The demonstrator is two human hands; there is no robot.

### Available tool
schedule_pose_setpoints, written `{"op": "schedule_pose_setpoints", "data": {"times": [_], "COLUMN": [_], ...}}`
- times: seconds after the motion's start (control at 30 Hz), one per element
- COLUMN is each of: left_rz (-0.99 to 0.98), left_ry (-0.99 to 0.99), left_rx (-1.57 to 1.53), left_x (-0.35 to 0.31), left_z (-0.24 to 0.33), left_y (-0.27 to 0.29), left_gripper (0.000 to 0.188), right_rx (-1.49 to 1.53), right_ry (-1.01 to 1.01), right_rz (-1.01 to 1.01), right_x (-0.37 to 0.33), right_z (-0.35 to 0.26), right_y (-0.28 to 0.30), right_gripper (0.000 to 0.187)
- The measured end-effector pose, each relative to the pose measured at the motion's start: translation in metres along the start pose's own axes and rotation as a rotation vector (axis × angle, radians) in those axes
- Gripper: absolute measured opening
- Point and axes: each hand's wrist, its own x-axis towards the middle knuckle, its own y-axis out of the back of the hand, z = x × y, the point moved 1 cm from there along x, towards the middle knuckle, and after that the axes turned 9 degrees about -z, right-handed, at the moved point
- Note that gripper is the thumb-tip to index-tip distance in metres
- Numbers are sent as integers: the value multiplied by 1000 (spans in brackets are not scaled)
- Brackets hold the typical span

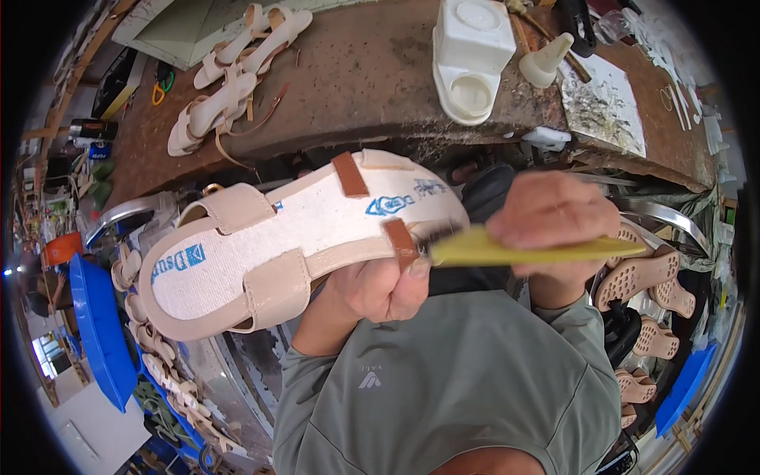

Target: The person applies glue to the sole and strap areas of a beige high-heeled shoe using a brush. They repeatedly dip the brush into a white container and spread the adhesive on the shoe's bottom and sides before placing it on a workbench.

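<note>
My left hand (384, 289) grips the edge of a beige sandal (317, 226), its fingers closed beside a brown strap tab (401, 244). The sandal is held bottom up above my lap, showing a whitish sole face with blue print, folded-over beige straps and a second brown tab (351, 175). In my right hand (554, 212), blurred by motion, is a brush with a flat yellow handle (522, 248). Its dark bristles meet the sandal's edge at the nearer brown tab; whether they press on the tab itself I cannot tell.
On the brown workbench (356, 75) stand a white plastic pot (477, 47) and a white cone-shaped nozzle (546, 62). Finished-looking sandals (214, 107) lie at the far left. More sandals (178, 388) line the left side; perforated beige soles (640, 281) hang at right.
</note>
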Motion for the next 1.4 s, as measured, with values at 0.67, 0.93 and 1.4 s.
{"op": "schedule_pose_setpoints", "data": {"times": [0.67,0.93,1.4], "left_rz": [101,219,81], "left_ry": [696,575,542], "left_rx": [-929,-1003,-1319], "left_x": [-35,-9,7], "left_z": [-174,-120,-21], "left_y": [-76,-63,-7], "left_gripper": [33,40,22], "right_rx": [-562,-152,-8], "right_ry": [-640,-856,-173], "right_rz": [150,311,103], "right_x": [-45,-36,4], "right_z": [140,126,25], "right_y": [68,74,-15], "right_gripper": [13,12,16]}}
